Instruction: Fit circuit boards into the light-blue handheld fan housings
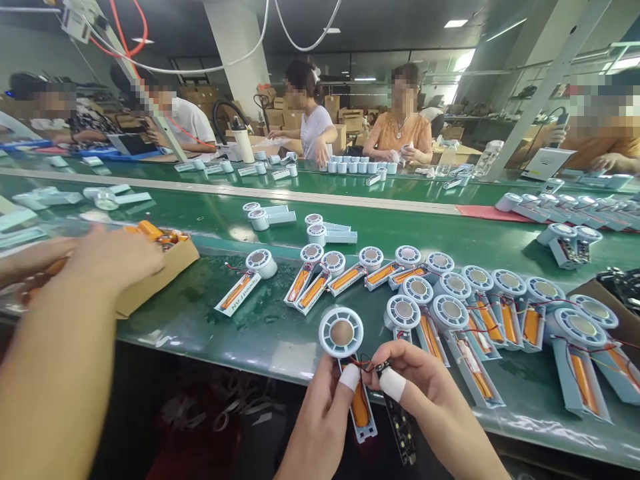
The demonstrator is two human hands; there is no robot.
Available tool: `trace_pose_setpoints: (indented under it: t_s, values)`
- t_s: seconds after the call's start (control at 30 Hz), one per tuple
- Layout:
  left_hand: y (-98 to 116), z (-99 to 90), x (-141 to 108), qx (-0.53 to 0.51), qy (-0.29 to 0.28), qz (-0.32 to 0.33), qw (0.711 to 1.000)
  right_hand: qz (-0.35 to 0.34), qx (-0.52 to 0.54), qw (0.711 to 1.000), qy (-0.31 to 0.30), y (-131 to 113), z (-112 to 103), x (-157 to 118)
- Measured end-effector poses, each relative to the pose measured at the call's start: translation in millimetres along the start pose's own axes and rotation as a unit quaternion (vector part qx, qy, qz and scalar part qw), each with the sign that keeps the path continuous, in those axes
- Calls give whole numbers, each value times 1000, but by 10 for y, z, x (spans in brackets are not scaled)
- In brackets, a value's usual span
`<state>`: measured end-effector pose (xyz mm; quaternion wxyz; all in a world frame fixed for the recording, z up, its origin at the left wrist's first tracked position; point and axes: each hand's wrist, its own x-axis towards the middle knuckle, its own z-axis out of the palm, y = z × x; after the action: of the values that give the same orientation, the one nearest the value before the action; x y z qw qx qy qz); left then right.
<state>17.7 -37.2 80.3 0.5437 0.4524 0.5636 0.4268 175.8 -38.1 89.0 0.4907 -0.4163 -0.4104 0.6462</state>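
My left hand (pixel 323 417) is closed around a light blue handheld fan (pixel 341 333) at the bench's front edge. The fan's round head faces up, and its open handle shows an orange battery (pixel 359 405). My right hand (pixel 440 403) pinches the upper end of a narrow black circuit board (pixel 401 430) with small lights, which hangs beside the handle. Thin dark and red wires (pixel 364 363) run between fan and board. White wraps cover both thumb tips. Just beyond my hands lie several similar fans (pixel 403 313) with open handles.
At the left, another person's arm (pixel 95 280) reaches over a cardboard box (pixel 155 280) of orange batteries. Dark parts fill a box (pixel 613 313) at the right. Several fans stand on the green conveyor (pixel 215 223). Several people sit across the line.
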Motion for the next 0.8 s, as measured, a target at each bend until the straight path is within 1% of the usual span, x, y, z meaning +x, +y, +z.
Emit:
trace_pose_setpoints:
  t_s: [0.03,0.13,0.23,0.33,0.47,0.5,0.53,0.63,0.67,0.7,0.8]
  values:
    - [-10,15,6,-1,6,9,1000,-1,21,1000,-2,15,0,2]
    - [-51,29,50,2,-7,30,1000,-14,64,998,-1,45,16,18]
    - [-81,20,89,15,-1,33,999,-15,58,998,-10,16,43,28]
    - [-86,20,86,6,-4,23,1000,-13,41,999,-5,-36,56,32]
    - [-47,18,45,-22,-14,-15,1000,-7,58,998,26,-39,34,51]
    - [-32,16,39,-34,-28,-23,999,-5,62,998,33,-33,27,54]
    - [-16,15,35,-50,-54,-22,997,-6,65,997,37,-31,21,55]
    - [18,25,48,-84,-158,12,984,-3,50,998,28,-62,25,27]
    - [22,31,59,-80,-178,27,980,-2,38,999,27,-84,32,6]
    - [23,36,74,-67,-182,38,980,-4,22,999,30,-109,41,-18]
    - [8,26,121,-14,-145,57,988,-22,-48,997,50,-165,55,-94]
